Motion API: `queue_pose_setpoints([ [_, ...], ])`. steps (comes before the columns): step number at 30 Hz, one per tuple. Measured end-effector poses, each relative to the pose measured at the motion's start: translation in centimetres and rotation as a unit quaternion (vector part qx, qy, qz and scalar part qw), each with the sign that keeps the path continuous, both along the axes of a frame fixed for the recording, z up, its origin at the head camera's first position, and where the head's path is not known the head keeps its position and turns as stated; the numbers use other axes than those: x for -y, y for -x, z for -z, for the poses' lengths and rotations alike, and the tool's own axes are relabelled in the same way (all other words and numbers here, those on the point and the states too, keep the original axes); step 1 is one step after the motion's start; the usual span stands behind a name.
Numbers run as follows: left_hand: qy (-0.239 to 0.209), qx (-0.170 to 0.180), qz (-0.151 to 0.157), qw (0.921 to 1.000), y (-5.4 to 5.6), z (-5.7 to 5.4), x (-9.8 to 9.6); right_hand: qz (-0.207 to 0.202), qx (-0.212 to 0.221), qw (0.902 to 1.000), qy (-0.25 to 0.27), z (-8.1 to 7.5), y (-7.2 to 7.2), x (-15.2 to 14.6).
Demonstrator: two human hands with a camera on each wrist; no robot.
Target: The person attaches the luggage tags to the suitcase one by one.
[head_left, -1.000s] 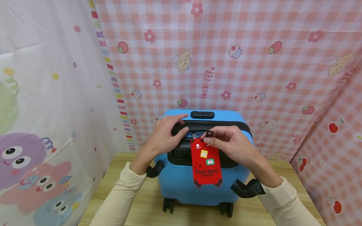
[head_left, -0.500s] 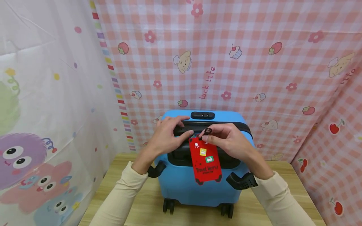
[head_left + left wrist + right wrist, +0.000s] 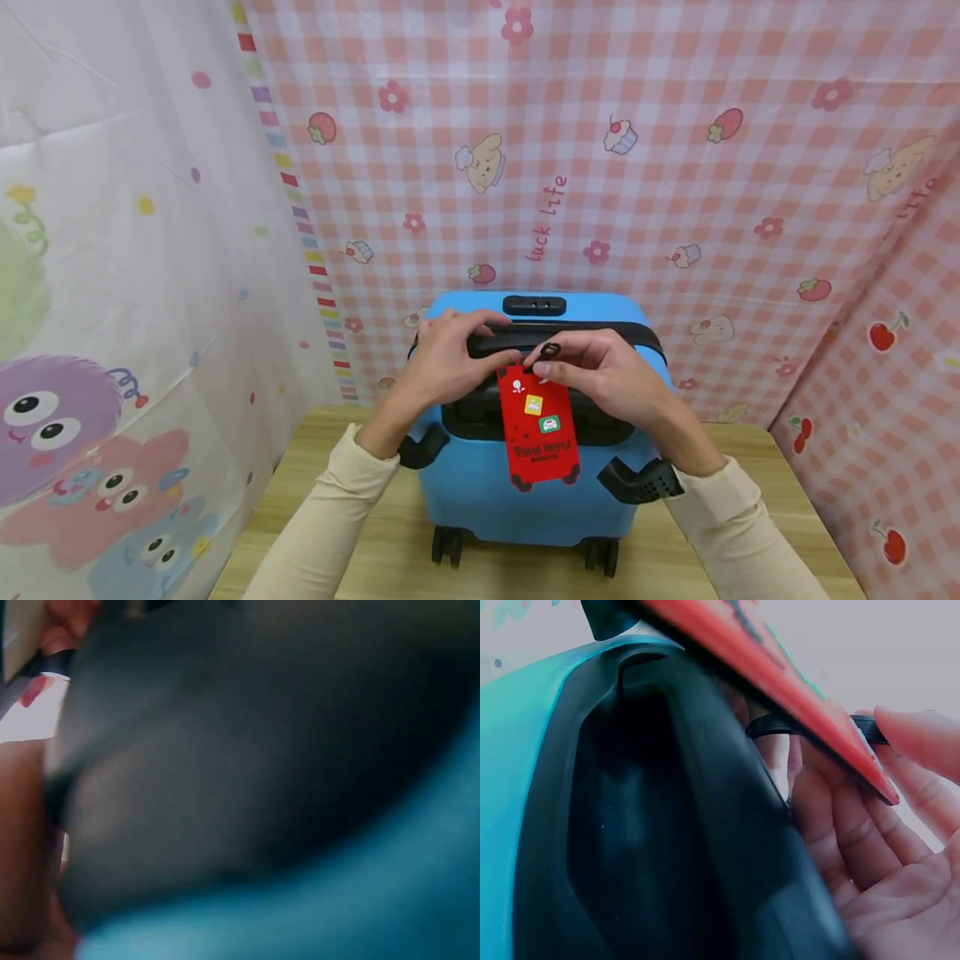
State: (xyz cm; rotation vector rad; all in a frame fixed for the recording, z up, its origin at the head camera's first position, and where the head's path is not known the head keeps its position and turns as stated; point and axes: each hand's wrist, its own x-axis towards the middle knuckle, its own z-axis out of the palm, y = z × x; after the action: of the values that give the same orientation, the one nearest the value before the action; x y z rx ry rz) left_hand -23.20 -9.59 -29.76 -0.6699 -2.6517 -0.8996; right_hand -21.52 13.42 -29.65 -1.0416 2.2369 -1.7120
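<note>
A light blue suitcase (image 3: 525,521) stands upright, its black top handle (image 3: 735,802) large in the right wrist view. Just in front of the handle hangs a red luggage tag (image 3: 538,446) marked "Travel World". My right hand (image 3: 611,371) pinches its black strap (image 3: 551,351) between thumb and fingers at the tag's top. At the handle's left part, my left hand (image 3: 450,358) has its index finger across the top and its thumb tip at the tag's upper left corner. What its hidden fingers hold I cannot tell. The left wrist view is mostly blurred black and blue.
A black combination lock (image 3: 534,305) sits on the suitcase behind the handle. Black wheels (image 3: 447,546) rest on the wooden table (image 3: 360,533). Patterned cloths (image 3: 660,150) surround the table at the back and both sides.
My left hand has moved right along the handle, its thumb now reaching the tag's corner. The right hand has shifted slightly left with the tag, still pinching the strap.
</note>
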Motion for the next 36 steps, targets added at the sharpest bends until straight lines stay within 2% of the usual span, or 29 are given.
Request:
queue_pose_setpoints([
  [3,-0.011,0.029,0.005,0.9995,0.1,-0.4,-0.1,0.004,-0.001,1.0000,-0.003,0.0,0.0,0.1],
  [7,-0.049,0.089,0.000,0.9948,0.3,-0.7,-0.2,0.010,0.002,0.9999,-0.012,-0.2,-0.1,0.3],
  [11,-0.099,0.143,0.000,0.9847,0.4,-0.9,-0.3,0.013,0.007,0.9997,-0.019,-0.5,-0.3,0.7],
  [17,-0.158,0.192,0.002,0.9686,0.6,-1.1,-0.3,0.027,0.016,0.9992,-0.026,-0.9,-0.2,1.3],
  [21,-0.180,0.217,0.006,0.9594,0.6,-1.1,-0.3,0.040,0.024,0.9986,-0.026,-0.8,-0.1,1.3],
  [25,-0.179,0.215,-0.012,0.9600,0.6,-1.2,-0.5,0.041,0.026,0.9987,-0.017,-0.7,-0.1,1.3],
  [30,-0.169,0.186,-0.047,0.9669,0.3,-1.3,-0.7,0.031,0.022,0.9993,-0.009,-0.6,-0.1,1.5],
  [36,-0.136,0.141,-0.068,0.9783,0.2,-1.4,-1.0,0.036,0.018,0.9991,-0.013,-0.7,-0.3,1.8],
])
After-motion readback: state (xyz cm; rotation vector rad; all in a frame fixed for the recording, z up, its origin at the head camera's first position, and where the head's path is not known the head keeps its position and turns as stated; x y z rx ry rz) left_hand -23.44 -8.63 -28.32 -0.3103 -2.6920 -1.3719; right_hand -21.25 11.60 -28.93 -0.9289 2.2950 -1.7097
